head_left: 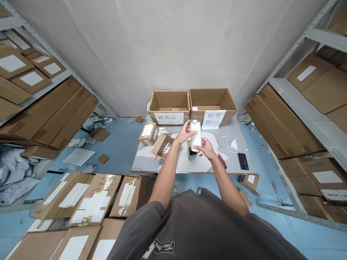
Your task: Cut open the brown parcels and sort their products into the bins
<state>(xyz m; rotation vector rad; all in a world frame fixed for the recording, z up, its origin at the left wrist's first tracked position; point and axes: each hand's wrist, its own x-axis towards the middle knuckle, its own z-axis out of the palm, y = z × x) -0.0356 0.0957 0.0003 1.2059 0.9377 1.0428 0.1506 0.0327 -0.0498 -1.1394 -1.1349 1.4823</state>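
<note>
Together, both hands hold a white bottle [196, 137] upright above the worktop [173, 167].
Clasped around it, the left hand [184, 133] grips near the top and the right hand [206, 147] near the base; just beside the bottle stands a small green box [192, 156], with a red-and-black pen-like item [222, 161] to the right, a dark phone [243, 161] farther right, an opened carton [160, 145] to the left, and two large open boxes [168, 99] [213, 97] behind.
</note>
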